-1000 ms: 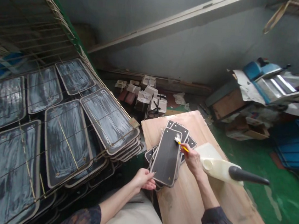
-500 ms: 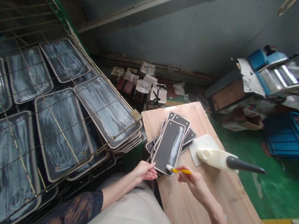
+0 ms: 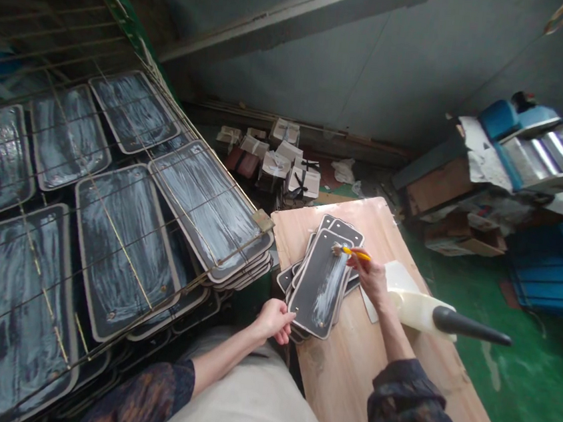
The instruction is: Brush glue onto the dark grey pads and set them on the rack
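A dark rectangular panel [image 3: 311, 285] with rounded corners and a pale border lies on top of a loose stack of similar panels. Wet whitish streaks run along its right side. My left hand [image 3: 275, 320] pinches the panel's near left corner between thumb and fingers. In my right hand [image 3: 369, 274] is a small brush [image 3: 352, 251] with a yellow handle, its bristles touching the panel near the far right corner. A cream plastic bottle [image 3: 409, 308] with a long dark nozzle lies beside my right forearm, on a white sheet [image 3: 368, 307].
The stack rests on a wooden board [image 3: 344, 379]. To the left, a wire rack [image 3: 123, 234] holds several streaked panels. Tied bundles [image 3: 277, 160] sit on the floor beyond. A blue machine [image 3: 535, 144] and a blue crate [image 3: 546, 272] stand at right.
My right hand has moved the brush from the panel's near edge to its far right part. The white streak is wider. My left hand keeps the corner; the view has shifted slightly.
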The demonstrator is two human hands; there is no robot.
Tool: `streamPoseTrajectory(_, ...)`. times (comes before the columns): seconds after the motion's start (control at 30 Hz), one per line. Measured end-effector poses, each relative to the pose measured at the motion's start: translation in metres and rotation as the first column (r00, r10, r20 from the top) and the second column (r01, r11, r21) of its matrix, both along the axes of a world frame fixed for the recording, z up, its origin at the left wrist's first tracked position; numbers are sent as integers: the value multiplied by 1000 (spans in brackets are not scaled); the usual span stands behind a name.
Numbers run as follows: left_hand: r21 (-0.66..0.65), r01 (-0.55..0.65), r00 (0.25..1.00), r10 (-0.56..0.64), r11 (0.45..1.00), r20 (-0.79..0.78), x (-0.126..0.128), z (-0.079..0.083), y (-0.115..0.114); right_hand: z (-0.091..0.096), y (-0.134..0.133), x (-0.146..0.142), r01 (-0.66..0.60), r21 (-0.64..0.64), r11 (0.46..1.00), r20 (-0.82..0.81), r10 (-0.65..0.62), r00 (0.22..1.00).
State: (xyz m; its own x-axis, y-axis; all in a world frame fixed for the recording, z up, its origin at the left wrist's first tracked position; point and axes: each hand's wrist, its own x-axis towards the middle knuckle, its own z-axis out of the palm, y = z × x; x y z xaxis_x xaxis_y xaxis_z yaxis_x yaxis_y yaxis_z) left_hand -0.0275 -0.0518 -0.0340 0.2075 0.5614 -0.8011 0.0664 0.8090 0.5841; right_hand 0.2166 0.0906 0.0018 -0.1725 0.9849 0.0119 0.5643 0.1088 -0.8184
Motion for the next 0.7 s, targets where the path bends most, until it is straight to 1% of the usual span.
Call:
streamPoseTrajectory(0.07, 6, 8, 1000, -8, 1000, -5, -2, 0, 1, -4, 7, -5, 6, 122, 992, 110, -20, 994)
streamPoseTrajectory(0.13, 12, 8, 1000, -8, 1000, -10, -3, -1, 1, -5, 5, -12, -18, 208, 978, 246, -35, 969)
streamPoseTrajectory(0.2, 22, 0, 1000, 1, 1000, -9, -4, -3, 0, -2, -8, -19, -74, 216, 974, 347, -6, 938)
streamPoseTrajectory(0.27, 35, -12, 1000, 12, 999, 6, -4, -4, -2, 4, -31, -26, -147, 145, 979, 360, 86, 929)
streamPoseTrajectory(0.33, 43, -19, 999, 18, 999, 31, -4, -5, -3, 12, -60, -31, -210, 32, 977, 299, 191, 935)
streamPoseTrajectory(0.4, 47, -18, 999, 15, 999, 52, -3, -7, -4, 21, -89, -34, -251, -94, 963, 209, 265, 941)
streamPoseTrajectory(0.5, 52, -2, 998, -1, 999, 70, -2, -11, -5, 32, -122, -35, -275, -259, 926, 59, 300, 952)
streamPoseTrajectory(0.6, 58, 30, 996, -35, 998, 84, -2, -15, -4, 40, -134, -34, -291, -375, 880, -119, 266, 957)
streamPoseTrajectory(0.7, 70, 70, 993, -76, 995, 94, -3, -17, -4, 38, -124, -35, -329, -457, 826, -298, 206, 932)
